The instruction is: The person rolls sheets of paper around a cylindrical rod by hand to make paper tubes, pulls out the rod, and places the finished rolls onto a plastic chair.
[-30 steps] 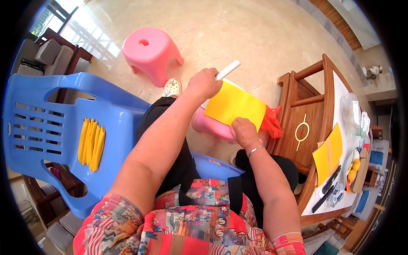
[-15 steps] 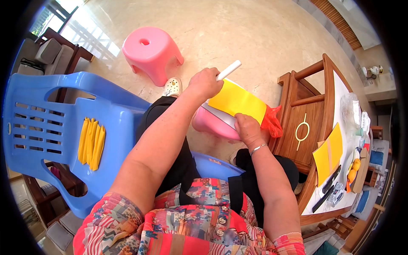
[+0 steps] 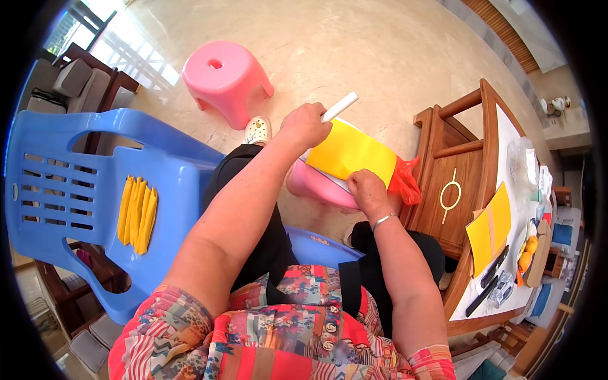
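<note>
My left hand (image 3: 305, 125) is closed around a white rod (image 3: 341, 106), which sticks out past the fingers over the far edge of a yellow sheet (image 3: 351, 151). My right hand (image 3: 367, 190) has its fingers bent in a pinch at the sheet's near edge. Under the sheet a strip of a pale flat surface (image 3: 329, 177) shows, resting on a pink stool (image 3: 316, 188) in front of me. A red plastic bag (image 3: 405, 182) hangs beside the sheet, right of my right hand.
On my left, thin yellow folded strips (image 3: 137, 215) lie on a blue plastic chair (image 3: 180, 190). Another pink stool (image 3: 225, 73) stands ahead. To my right is a wooden table (image 3: 451, 190) carrying yellow sheets (image 3: 491, 228), a black-handled tool (image 3: 484, 294) and orange fruit (image 3: 525, 259).
The yellow sheet has shifted slightly toward me and covers more of the pale surface beneath. My left hand and the rod have moved only a little.
</note>
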`<state>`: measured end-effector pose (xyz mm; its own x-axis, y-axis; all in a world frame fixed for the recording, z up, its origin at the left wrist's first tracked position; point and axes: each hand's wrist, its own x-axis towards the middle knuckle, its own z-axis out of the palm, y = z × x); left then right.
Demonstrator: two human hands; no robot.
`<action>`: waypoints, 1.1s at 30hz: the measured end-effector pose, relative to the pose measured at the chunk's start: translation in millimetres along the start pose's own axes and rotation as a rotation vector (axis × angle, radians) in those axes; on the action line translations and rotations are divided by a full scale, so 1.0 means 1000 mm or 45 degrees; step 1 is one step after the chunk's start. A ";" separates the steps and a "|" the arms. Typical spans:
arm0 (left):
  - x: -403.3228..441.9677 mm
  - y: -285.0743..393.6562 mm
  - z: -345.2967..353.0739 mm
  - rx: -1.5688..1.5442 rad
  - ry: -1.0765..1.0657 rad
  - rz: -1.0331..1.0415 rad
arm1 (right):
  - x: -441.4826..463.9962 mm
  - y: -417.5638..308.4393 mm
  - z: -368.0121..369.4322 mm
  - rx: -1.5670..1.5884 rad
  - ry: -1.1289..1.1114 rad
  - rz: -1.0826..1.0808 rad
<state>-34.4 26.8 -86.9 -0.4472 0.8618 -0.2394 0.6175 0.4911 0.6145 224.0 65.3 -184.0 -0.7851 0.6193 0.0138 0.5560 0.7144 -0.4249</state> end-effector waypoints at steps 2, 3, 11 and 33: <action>0.000 0.001 0.000 -0.012 -0.007 -0.012 | -0.001 -0.005 -0.005 0.030 -0.043 0.054; 0.000 0.000 0.000 -0.007 -0.011 -0.007 | -0.001 -0.007 -0.008 0.039 -0.054 0.064; -0.002 -0.011 0.039 0.249 -0.070 0.233 | -0.005 -0.014 -0.001 0.038 -0.025 0.071; -0.004 -0.018 0.090 0.558 -0.493 0.366 | -0.011 -0.009 0.011 -0.088 0.293 -0.037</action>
<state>14.7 26.2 -165.0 -0.0096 0.9097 -0.4151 0.9211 0.1695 0.3504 224.3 48.8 -190.6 -0.7227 0.6502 0.2343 0.5574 0.7488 -0.3587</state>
